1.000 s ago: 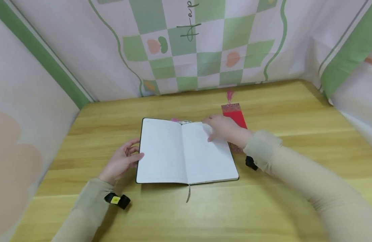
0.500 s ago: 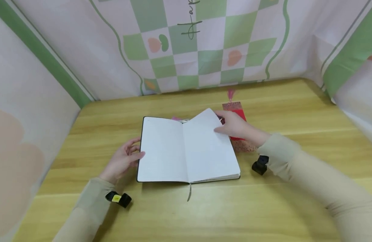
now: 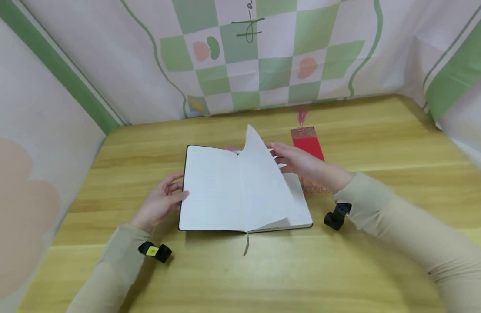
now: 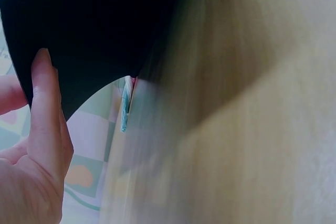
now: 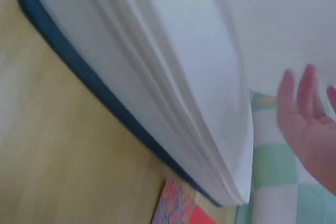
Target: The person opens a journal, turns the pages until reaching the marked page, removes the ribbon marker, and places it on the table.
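Note:
An open notebook (image 3: 213, 191) with blank white pages and a dark cover lies on the table. My left hand (image 3: 160, 201) grips its left edge, thumb on the page and fingers under the black cover (image 4: 100, 24), which is raised off the table. On the right half, a page (image 3: 262, 182) stands up, its top corner curving leftward. My right hand (image 3: 297, 161) is beside this page with its fingers extended along the page's right edge. In the right wrist view the fingers are loosely bent, with nothing gripped. A ribbon marker (image 3: 246, 245) hangs from the spine.
A red bookmark (image 3: 308, 147) with a pink tassel (image 3: 301, 117) lies right of the notebook, partly behind my right hand. Something pink (image 3: 230, 148) peeks out behind the notebook's top edge. A checked curtain (image 3: 260, 65) rises at the table's back edge.
The right page has lifted and swung leftward, uncovering the pages below. My right hand went from the page's top corner to its right side and released its pinch. My left hand keeps its grip.

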Available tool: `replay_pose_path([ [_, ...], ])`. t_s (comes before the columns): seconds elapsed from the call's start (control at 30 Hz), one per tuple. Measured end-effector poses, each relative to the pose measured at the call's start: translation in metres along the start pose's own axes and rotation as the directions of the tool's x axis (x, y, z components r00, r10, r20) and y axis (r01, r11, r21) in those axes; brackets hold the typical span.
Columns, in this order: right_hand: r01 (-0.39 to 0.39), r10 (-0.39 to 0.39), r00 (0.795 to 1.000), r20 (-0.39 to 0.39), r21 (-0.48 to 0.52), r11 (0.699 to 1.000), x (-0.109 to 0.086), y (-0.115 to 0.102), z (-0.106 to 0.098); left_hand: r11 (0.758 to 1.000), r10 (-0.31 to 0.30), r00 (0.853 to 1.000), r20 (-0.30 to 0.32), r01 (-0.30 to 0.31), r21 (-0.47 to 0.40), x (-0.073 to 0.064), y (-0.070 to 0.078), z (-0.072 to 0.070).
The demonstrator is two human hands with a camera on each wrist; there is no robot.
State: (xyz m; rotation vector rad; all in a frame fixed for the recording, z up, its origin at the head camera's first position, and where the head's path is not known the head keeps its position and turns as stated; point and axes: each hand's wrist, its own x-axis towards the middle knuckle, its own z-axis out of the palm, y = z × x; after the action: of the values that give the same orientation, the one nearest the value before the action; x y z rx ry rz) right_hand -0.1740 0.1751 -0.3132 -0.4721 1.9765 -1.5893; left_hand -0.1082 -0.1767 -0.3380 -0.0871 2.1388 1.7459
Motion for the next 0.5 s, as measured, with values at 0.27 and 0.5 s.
replay_pose_path([
  [0.27, 0.065, -0.027, 0.996, 0.089, -0.461, 0.885, 0.007, 0.003, 0.040, 1.000, 0.005, 1.000, 0.009, -0.005, -0.020, -0.002, 0.001, 0.000],
  [0.5, 0.141, -0.048, 0.986, 0.158, -0.651, 0.746, 0.014, 0.003, 0.065, 0.998, 0.026, 0.999, 0.028, -0.024, -0.050, -0.001, 0.000, 0.000],
])
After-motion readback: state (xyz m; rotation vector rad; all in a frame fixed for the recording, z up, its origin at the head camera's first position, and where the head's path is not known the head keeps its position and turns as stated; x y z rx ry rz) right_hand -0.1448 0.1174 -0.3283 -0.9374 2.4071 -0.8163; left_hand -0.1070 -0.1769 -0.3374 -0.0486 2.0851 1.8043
